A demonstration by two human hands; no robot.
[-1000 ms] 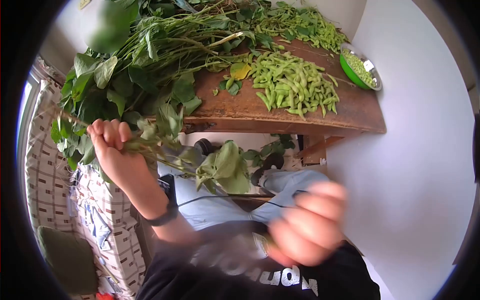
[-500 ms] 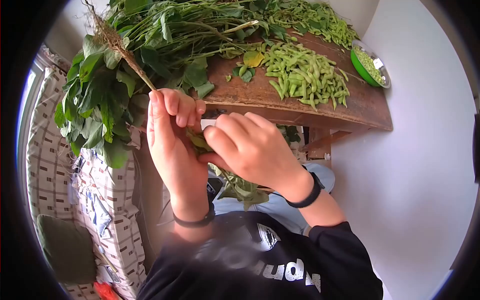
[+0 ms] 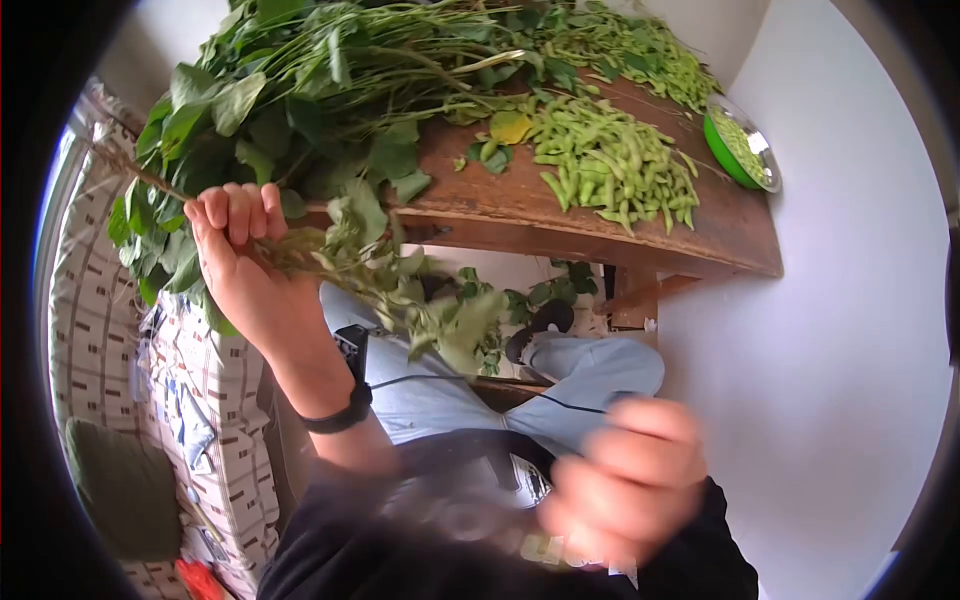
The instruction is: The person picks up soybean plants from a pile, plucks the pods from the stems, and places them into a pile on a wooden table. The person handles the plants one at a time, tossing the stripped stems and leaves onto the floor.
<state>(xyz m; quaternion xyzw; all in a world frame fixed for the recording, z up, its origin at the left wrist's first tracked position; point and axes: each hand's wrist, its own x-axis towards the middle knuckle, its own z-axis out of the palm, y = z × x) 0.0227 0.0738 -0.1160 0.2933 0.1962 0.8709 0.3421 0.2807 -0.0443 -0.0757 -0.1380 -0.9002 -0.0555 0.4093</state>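
My left hand [image 3: 245,250] is wrapped round the stem of a leafy plant [image 3: 410,295]. Its root end points to the upper left, and its leaves hang over my lap. My right hand [image 3: 630,480] is raised in front of my chest at the lower right, blurred, with curled fingers; what it holds, if anything, cannot be made out. Beyond the hands, a pile of green pods [image 3: 615,165] lies on the wooden table [image 3: 470,185]. A heap of leafy stalks [image 3: 300,100] covers the table's left part.
A green-rimmed metal bowl [image 3: 740,145] with small green pieces stands at the table's right end, by the white wall [image 3: 840,300]. More pods [image 3: 640,50] lie at the back. Leaves [image 3: 565,285] lie below the table. A checked cloth [image 3: 95,350] hangs at the left.
My left hand has moved left and down with the plant, whose leaves now spread to the right. My right hand has come away from it, down and to the right.
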